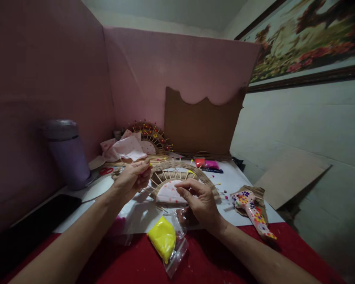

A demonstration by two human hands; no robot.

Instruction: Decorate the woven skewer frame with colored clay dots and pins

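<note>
A woven half-round frame of sticks [177, 170] with a pink dotted fabric centre [169, 194] stands on the white sheet in front of me. My left hand [132, 178] is closed in a pinch at the frame's left edge, on something small I cannot make out. My right hand [199, 200] hovers at the frame's lower right with fingers curled together over the fabric centre. A clear bag with yellow clay [163, 237] lies just below the hands on the red cloth.
A purple tumbler [67, 152] stands at the left. A second decorated frame [150, 138] and pink cloth [127, 148] sit behind. Red and pink clay bags [206, 163], a painted flowered piece [254, 213], red scissors [106, 171] and a brown cardboard panel [201, 126] surround the work.
</note>
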